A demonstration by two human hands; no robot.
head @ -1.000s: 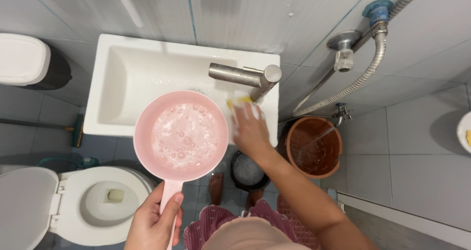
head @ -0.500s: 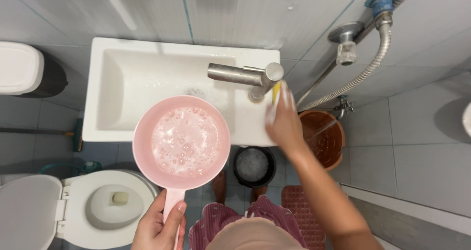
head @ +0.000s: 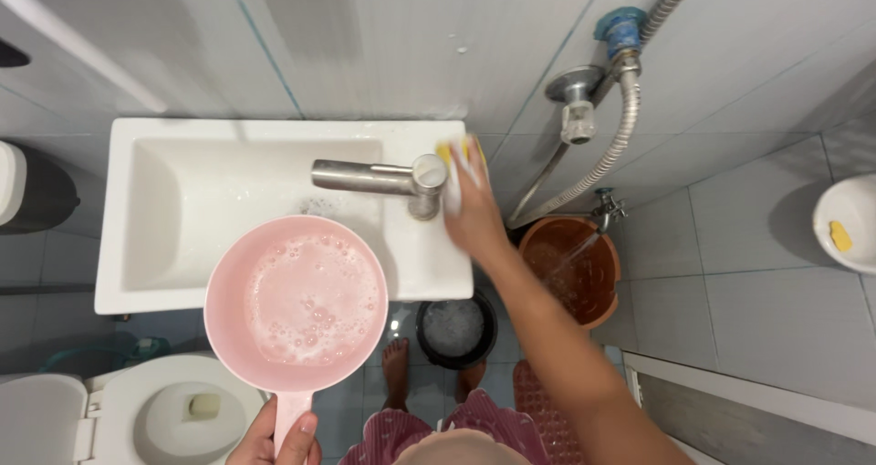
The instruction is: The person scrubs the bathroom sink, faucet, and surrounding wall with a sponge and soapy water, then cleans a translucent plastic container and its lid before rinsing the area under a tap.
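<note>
My left hand grips the handle of a pink dipper filled with soapy, foamy water, held level over the front edge of the white sink. My right hand holds a yellow sponge against the sink's back right corner, just behind the steel faucet. My fingers cover most of the sponge.
A toilet sits at the lower left. Under the sink stand a small black bucket and a brown bucket that a wall tap is filling. A metal hose runs along the wall. A white basin sits at the right edge.
My right hand has carried the sponge from the sink's front right rim back to the corner behind the faucet. The dipper stays level in my left hand; the view has shifted.
</note>
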